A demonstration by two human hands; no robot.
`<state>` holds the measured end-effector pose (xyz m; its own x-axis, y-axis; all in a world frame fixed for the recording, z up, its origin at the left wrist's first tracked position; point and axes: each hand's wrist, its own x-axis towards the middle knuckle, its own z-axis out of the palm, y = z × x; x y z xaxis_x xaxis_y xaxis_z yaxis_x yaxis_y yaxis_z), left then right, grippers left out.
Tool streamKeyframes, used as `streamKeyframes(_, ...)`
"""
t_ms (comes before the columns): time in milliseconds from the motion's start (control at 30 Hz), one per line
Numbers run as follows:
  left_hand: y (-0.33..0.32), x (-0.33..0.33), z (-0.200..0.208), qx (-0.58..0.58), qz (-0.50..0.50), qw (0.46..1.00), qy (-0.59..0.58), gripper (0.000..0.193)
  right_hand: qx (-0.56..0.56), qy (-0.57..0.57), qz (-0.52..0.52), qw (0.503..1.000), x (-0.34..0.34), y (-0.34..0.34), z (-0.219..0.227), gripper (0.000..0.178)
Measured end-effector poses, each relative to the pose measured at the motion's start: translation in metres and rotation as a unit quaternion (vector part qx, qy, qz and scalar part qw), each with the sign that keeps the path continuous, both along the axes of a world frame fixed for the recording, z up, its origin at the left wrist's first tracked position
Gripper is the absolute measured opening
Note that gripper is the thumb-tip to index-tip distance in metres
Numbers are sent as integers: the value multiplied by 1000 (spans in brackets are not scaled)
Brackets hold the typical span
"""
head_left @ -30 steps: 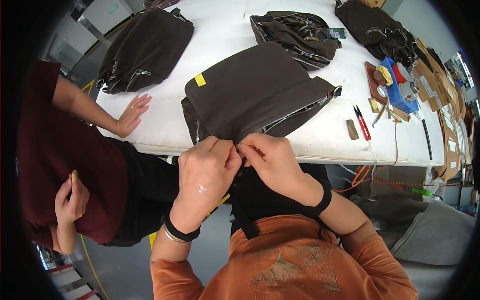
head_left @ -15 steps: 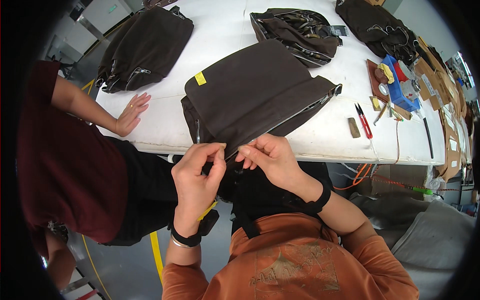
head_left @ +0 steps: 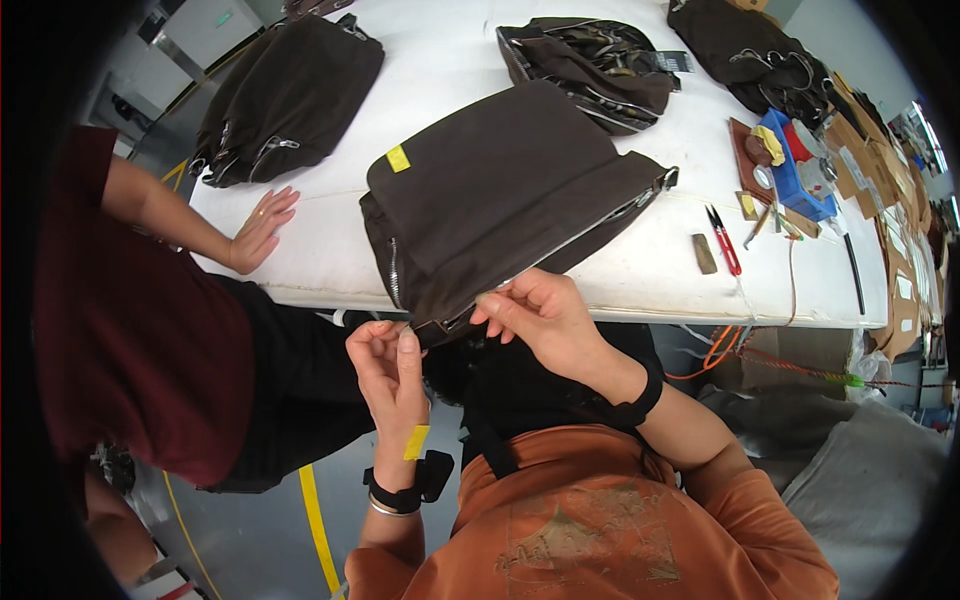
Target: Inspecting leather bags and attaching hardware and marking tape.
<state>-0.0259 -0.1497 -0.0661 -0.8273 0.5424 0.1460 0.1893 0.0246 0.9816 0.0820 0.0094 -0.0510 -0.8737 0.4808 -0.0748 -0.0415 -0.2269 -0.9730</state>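
A dark brown fabric bag [head_left: 500, 170] lies flat on the white table, a yellow sticker on its flap. Its near corner hangs over the table's front edge. My left hand [head_left: 392, 375] is closed at that corner, thumb up and fingers curled beside it, with the fingertips partly hidden. My right hand [head_left: 545, 318] pinches the bag's near edge, by the end of the long metal zipper [head_left: 570, 240]. A second, shorter zipper [head_left: 394, 272] runs along the bag's left side.
Another person's hand [head_left: 262, 230] rests on the white table [head_left: 330, 235] at left. More brown bags stand behind: one far left [head_left: 290, 100], one far right [head_left: 750, 60]. Red-handled snips [head_left: 724, 243], a small block [head_left: 704, 254] and a blue tray [head_left: 800, 180] lie at right.
My left hand has moved down and a little left, drawing the bag's near corner out with it. The bag has shifted slightly left. My right hand stays at the zipper edge.
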Motion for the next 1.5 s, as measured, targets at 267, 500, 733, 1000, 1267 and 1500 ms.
streamKeyframes(267,21,-5,-3,70,28,996,40,24,203,1,-59,977,32,45,17,19)
streamKeyframes(500,33,-23,12,72,76,994,40,20,456,-114,-366,803,75,143,13,33)
streamKeyframes(733,37,-32,22,63,107,991,55,20,496,-164,-302,798,64,127,18,34)
streamKeyframes(1000,30,-59,21,101,116,988,20,21,239,-77,-277,928,79,129,31,27)
streamKeyframes(1267,32,-81,19,126,115,981,-95,22,-2,-10,-182,983,103,126,50,26)
streamKeyframes(1500,30,-79,18,124,104,981,-103,23,-6,-12,-190,982,110,125,53,26)
